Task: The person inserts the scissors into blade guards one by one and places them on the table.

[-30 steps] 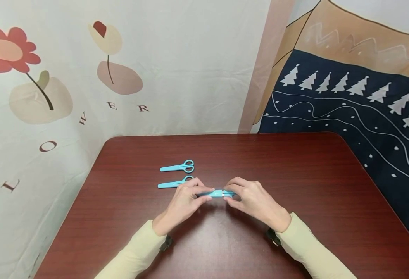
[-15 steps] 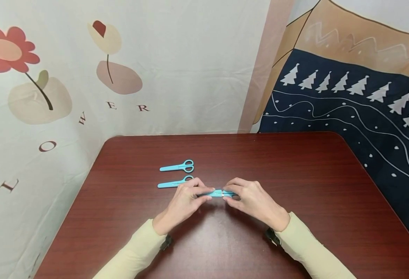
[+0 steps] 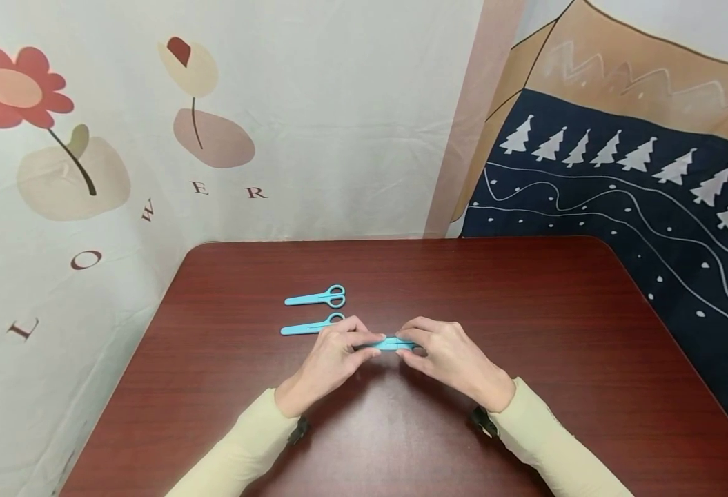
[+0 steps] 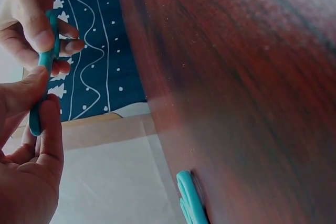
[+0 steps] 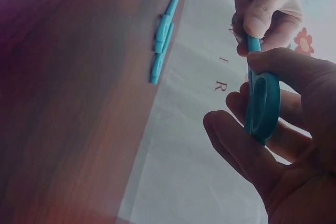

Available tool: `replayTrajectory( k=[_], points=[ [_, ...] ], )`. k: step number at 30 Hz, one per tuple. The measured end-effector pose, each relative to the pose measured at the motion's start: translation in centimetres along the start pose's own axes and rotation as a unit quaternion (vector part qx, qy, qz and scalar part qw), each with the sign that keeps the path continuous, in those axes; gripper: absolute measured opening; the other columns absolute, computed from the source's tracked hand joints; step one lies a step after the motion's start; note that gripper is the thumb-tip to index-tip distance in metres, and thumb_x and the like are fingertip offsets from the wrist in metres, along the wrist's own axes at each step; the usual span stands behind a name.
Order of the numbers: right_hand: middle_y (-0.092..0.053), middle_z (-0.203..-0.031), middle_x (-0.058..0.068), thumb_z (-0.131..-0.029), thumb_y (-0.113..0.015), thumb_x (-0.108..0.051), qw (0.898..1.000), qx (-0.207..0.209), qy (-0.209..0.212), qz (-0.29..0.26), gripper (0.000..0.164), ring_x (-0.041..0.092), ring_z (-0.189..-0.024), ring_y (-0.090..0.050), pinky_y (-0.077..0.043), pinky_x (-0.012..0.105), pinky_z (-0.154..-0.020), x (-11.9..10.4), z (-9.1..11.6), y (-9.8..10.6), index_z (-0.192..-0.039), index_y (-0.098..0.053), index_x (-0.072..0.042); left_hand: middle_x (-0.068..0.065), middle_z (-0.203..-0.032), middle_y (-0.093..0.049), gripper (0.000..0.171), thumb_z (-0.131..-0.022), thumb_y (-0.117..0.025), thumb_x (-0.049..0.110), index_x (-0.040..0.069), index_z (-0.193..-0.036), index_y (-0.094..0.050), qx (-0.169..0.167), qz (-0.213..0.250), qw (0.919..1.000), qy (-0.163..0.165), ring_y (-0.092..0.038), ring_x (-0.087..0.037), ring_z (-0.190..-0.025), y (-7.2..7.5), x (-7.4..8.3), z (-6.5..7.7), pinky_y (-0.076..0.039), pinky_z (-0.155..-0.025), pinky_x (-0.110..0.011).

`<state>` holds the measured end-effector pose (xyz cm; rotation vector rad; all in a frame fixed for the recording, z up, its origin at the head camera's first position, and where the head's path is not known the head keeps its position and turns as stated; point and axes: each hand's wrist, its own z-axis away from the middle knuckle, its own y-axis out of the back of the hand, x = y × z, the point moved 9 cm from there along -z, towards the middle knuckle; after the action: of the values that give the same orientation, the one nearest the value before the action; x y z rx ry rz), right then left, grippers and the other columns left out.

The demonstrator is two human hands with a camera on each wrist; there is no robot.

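Note:
Both hands hold one pair of light-blue scissors [image 3: 391,344] above the table's middle. My left hand [image 3: 332,353] pinches the blade cover [image 4: 35,118] between thumb and fingers, hiding its tip in the head view. On the other end, my right hand [image 3: 453,353] pinches the scissors near the finger loops [image 5: 269,106], with thumb and fingers on opposite sides. The cover's mouth meets the handles, and no metal shows between them. Left of the hands lie two like covered scissors: a far pair [image 3: 315,297] and a nearer pair [image 3: 308,327], whose loops the left hand partly hides.
A dark red-brown wooden table [image 3: 494,283] with rounded far corners lies under the hands. Behind it hangs a pale cloth [image 3: 339,138] printed with flowers and letters. To the right is a navy cloth [image 3: 587,183] with white trees.
The narrow silvery gap between cover and handles has closed, as my left hand shifted slightly right with the cover. My right hand stays nearly in place; the two lying scissors have not moved.

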<state>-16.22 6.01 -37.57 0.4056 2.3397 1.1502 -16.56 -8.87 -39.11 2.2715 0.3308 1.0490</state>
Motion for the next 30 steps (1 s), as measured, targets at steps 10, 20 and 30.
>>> replayTrajectory(
  k=[10, 20, 30],
  points=[
    [-0.072, -0.102, 0.002, -0.084, -0.088, -0.013, 1.0, 0.0, -0.006, 0.0, 0.022, 0.007, -0.075, -0.069, -0.054, 0.015, -0.064, 0.13, 0.09, -0.19, -0.102, -0.078, -0.006, 0.005, -0.087, -0.066, 0.023, -0.083, -0.087, 0.006, 0.006, -0.106, -0.082, -0.011, 0.024, 0.9994, 0.025, -0.052, -0.001, -0.06, 0.08, -0.29, 0.13, -0.046, -0.054, -0.018],
    [-0.07, -0.102, 0.0, -0.084, -0.088, -0.016, 0.999, -0.012, -0.03, -0.014, 0.023, 0.006, -0.075, -0.067, -0.054, 0.015, -0.065, 0.62, 0.26, -0.48, -0.102, -0.076, -0.007, 0.01, -0.086, -0.063, 0.022, -0.083, -0.087, 0.007, 0.01, -0.104, -0.082, -0.014, 0.017, 0.9989, 0.043, -0.05, -0.001, -0.062, -0.05, -0.61, 0.27, -0.046, -0.054, -0.02],
    [-0.07, -0.102, 0.0, -0.085, -0.088, -0.018, 0.999, -0.016, -0.037, -0.008, 0.024, 0.006, -0.075, -0.067, -0.055, 0.017, -0.065, 0.6, 0.41, -0.75, -0.103, -0.075, -0.007, 0.009, -0.093, -0.066, 0.02, -0.085, -0.086, 0.01, 0.011, -0.104, -0.082, -0.02, 0.0, 0.999, 0.04, -0.055, -0.005, -0.073, -0.28, -0.91, 0.57, -0.049, -0.062, -0.02]
  ],
)
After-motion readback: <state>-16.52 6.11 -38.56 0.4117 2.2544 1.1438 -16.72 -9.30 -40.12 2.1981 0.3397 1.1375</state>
